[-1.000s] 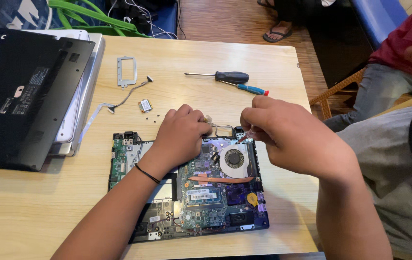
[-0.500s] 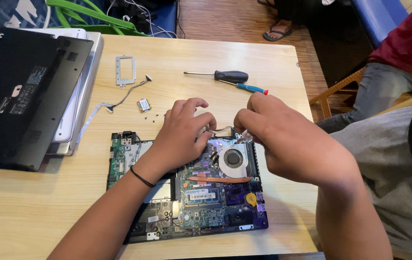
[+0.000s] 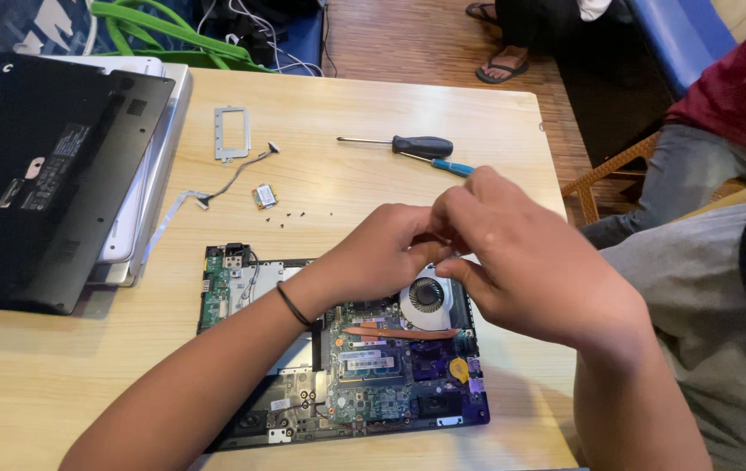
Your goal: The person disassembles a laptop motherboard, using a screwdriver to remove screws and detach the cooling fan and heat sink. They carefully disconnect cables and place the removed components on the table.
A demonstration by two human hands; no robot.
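Both hands meet above the far right part of an opened laptop base point(image 3: 347, 358) in the head view: the left hand point(image 3: 377, 257) has its fingers curled inward and the right hand point(image 3: 521, 257) has thumb and fingers pinched together, the fingertips of the two touching over the far edge of the cooling fan point(image 3: 426, 295). Whatever is pinched between them is covered by the fingers, so it cannot be identified, nor can a firm grip be confirmed. Judged from its look, the exposed board is stiff but fragile; it is best held by its edges or frame, clear of the copper heat pipe point(image 3: 399, 332) and the small components. The fan housing appears light and is probably tethered by a thin cable, which is not visible. On the table point(image 3: 59, 384), a screwdriver point(image 3: 403, 146) lies far of the hands, tiny loose screws point(image 3: 290, 218) lie to the far left, and a small card point(image 3: 264, 195) lies beside them. A black bottom cover point(image 3: 41, 174) rests at the left. The near left corner of the base is hidden by the left forearm.
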